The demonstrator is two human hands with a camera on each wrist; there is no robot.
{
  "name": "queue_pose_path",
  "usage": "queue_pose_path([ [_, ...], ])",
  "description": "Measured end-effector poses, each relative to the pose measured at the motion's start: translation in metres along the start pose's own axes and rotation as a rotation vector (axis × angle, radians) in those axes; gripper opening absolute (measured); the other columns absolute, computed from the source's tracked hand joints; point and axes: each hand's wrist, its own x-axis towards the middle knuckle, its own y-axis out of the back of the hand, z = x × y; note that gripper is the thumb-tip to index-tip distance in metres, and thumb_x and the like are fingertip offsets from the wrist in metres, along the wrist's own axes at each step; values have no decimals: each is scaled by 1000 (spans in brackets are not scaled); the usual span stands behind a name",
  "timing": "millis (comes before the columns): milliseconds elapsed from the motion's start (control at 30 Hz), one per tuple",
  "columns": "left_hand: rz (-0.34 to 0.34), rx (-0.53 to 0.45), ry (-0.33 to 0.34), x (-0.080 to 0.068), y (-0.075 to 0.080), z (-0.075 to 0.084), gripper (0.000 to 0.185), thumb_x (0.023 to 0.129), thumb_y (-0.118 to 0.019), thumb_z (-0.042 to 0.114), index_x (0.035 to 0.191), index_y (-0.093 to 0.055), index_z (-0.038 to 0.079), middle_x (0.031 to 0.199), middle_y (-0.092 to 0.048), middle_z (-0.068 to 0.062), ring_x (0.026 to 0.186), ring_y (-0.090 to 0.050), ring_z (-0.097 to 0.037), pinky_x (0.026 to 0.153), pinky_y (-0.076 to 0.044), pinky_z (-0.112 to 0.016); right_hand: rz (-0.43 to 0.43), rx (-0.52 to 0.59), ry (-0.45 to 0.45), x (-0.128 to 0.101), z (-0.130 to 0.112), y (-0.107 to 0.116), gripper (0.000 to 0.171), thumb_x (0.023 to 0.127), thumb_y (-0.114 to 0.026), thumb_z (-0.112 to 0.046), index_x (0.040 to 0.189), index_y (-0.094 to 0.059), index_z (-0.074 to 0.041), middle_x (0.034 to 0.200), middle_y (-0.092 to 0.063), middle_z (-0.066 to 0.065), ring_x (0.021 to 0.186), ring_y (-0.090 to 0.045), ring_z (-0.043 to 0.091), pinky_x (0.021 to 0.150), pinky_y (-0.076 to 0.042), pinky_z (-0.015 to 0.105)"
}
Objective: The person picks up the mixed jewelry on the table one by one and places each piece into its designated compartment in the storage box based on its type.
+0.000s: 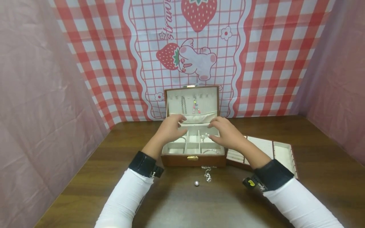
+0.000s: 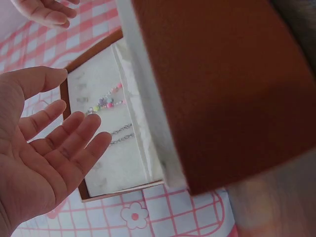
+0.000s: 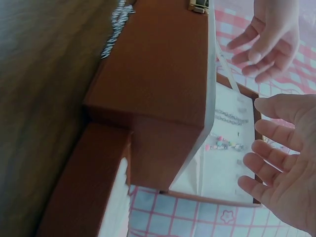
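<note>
Both hands were over the open jewelry box, which sat mid-desk toward the back edge, lid upright against the strawberry backdrop. The left hand and right hand hovered above the compartments near the lid's elastic pocket, fingers loosely spread and holding nothing. The wrist views backed that up: the left palm was flat and open beside the lid lining, and the right fingers were straight too.

2 chains and a beaded strand hung inside the lid. A ring-like piece and a bangle lay in the box's right-hand cells, though they're too small to be sure. The removable tray rested just beside the box toward the desk's right edge. A silver chain and a small pearl-like bead lay on the desk just in front of the box's clasp.

Handling-wise, my guess: the box looked rigid and moderately heavy, with a smooth brown covering, so I'd grab it by both short sides, not the lid. The chains would be limp, light and tangle-prone, so pinch near the clasp. The bead would probably roll.
</note>
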Motion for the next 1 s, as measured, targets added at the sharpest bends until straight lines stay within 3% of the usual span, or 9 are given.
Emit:
queue_pose_path([
  [267, 13, 30, -81, -33, 0, 6, 40, 84, -76, 22, 118, -63, 5, 115, -63, -11, 96, -66, -25, 84, -52, -38, -23, -3, 1, -27, -3, 10, 35, 80, -78, -9, 109, -66, 4, 117, -58, 21, 110, -53, 39, 96, -44, 52],
  [567, 55, 43, -191, -64, 2, 18, 39, 81, -77, 24, 112, -65, 5, 112, -64, -8, 98, -63, -23, 85, -51, -37, -32, -14, 75, -46, -18, 21, 33, 79, -79, -8, 109, -66, 1, 116, -59, 17, 107, -55, 33, 90, -47, 50],
  [1000, 9, 120, -277, -83, -5, 27, 41, 80, -79, 31, 112, -65, 10, 110, -64, -5, 105, -60, -22, 91, -49, -38, -65, 3, 145, -64, -34, 13, 33, 77, -81, -8, 106, -66, -2, 113, -60, 12, 105, -57, 29, 88, -49, 46],
])
